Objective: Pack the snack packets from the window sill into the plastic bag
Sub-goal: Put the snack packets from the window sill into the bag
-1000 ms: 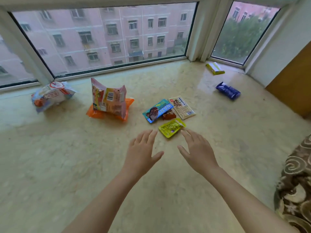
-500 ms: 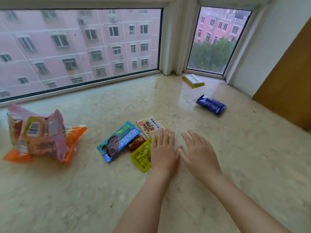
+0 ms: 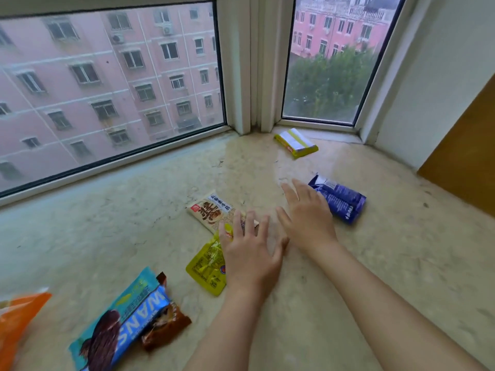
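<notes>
Snack packets lie scattered on the marble window sill (image 3: 134, 236). My left hand (image 3: 249, 253) is spread flat, fingers apart, covering the right edge of a yellow packet (image 3: 205, 263) and the near corner of a beige packet (image 3: 209, 210). My right hand (image 3: 305, 215) is open just right of it, its fingers beside a dark blue packet (image 3: 340, 199). A yellow-green packet (image 3: 296, 143) rests in the far corner by the window. A blue packet (image 3: 126, 319) overlaps a small brown one (image 3: 166, 325) at near left. No plastic bag shows.
An orange packet (image 3: 16, 325) pokes in at the left edge. Window glass and a white frame post (image 3: 251, 76) bound the sill at the back. A wooden panel (image 3: 466, 156) stands on the right.
The view has swung right and closer. Both hands have slid to the right; my right hand now reaches the dark blue packet, and my left hand stays over the yellow one.
</notes>
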Demonstrator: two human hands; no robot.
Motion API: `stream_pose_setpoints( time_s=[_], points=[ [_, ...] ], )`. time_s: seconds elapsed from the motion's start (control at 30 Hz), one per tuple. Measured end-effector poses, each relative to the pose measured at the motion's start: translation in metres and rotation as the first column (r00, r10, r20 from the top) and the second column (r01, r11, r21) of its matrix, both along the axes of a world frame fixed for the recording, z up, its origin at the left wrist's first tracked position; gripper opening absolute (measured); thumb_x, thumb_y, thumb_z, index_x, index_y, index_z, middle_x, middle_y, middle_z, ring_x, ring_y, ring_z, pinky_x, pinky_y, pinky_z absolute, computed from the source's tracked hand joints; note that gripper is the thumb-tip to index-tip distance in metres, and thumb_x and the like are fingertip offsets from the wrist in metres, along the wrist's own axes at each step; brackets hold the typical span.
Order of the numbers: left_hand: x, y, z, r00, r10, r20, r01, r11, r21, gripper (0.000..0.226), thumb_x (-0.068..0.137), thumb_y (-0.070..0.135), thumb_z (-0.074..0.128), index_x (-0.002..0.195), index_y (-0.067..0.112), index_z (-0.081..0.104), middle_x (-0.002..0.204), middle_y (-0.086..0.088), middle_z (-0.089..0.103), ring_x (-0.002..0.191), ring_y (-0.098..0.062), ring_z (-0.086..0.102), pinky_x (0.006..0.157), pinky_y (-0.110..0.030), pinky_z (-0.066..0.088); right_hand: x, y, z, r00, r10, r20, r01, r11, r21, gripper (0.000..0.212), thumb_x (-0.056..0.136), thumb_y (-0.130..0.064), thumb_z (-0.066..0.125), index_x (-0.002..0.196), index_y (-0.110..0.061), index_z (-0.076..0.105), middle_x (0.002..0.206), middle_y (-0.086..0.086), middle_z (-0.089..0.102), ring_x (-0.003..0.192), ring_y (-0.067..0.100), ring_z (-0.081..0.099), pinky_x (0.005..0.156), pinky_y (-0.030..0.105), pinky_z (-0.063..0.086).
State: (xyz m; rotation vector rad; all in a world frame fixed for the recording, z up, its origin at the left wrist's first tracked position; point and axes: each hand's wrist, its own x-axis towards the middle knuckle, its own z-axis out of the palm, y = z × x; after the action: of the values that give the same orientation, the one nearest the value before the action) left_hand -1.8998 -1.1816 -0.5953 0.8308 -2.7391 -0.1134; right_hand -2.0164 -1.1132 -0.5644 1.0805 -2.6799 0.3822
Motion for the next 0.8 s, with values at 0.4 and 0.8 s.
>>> stream_pose_setpoints(
  time_s=[0.4,0.8],
  points=[
    [-0.049,-0.028,0.004,0.991,-0.137,0.009,0.137,0.991,0.012,0.051,0.088,0.062,0.037,0.132,0.041,0.053,0.140,0.004,0.053,0.135,-0.025,0.044,0.108,-0.053,0.016,-0.113,-0.064,0.005,0.997,-0.066,0.041,0.059,0.984,0.170,0.062,0.096,-0.038,0.043,0.149,-0.013,0.023,0.158,0.013,0.015,0.143,0.029,0.018,0.110,0.046,0.019],
    [-0.080,-0.046,0.003,0.985,-0.173,-0.011,0.173,0.984,0.031,0.048,0.090,0.061,0.035,0.132,0.044,0.050,0.143,0.006,0.050,0.136,-0.021,0.042,0.108,-0.054,0.016,-0.148,-0.086,-0.005,0.974,-0.202,0.104,0.177,0.962,0.209,0.053,0.096,-0.047,0.036,0.141,-0.021,0.029,0.151,0.012,0.021,0.134,0.038,0.023,0.103,0.054,0.025]
  ],
)
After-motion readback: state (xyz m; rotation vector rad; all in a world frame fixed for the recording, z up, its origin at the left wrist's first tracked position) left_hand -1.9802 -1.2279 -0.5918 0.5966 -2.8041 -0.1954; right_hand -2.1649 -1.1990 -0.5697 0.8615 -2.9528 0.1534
